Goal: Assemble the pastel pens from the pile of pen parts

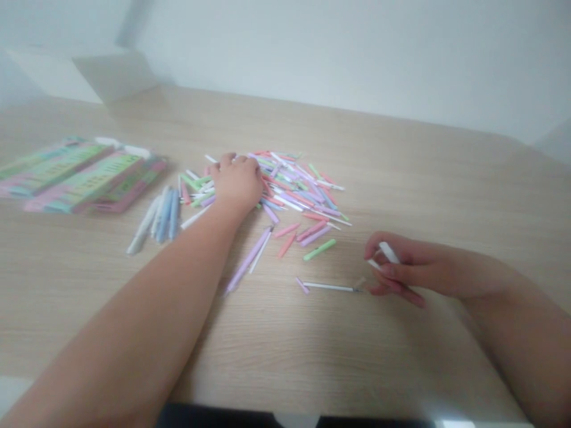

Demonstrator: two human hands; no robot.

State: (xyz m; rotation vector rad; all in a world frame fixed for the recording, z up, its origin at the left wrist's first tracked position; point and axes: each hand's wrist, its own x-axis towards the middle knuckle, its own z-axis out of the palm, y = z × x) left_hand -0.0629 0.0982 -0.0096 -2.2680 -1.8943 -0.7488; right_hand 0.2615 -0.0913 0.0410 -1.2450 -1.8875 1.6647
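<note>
- One white stick (389, 252), right of centre, is pinched in the right hand (401, 270)
- Left hand (238, 181), upper centre, rests on the coloured stick pile (307, 184); grip hidden, cannot tell
- Seemingly a picking step, calling for separating single pieces

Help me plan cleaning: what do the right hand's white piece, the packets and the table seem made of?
White piece: probably plastic, smooth-looking, judging by its even colour. Packets: perhaps plastic film or card; bright printed blocks show, but blur hides the finish. Table: wood or wood-look laminate, seemingly matte, with fine grain.
</note>
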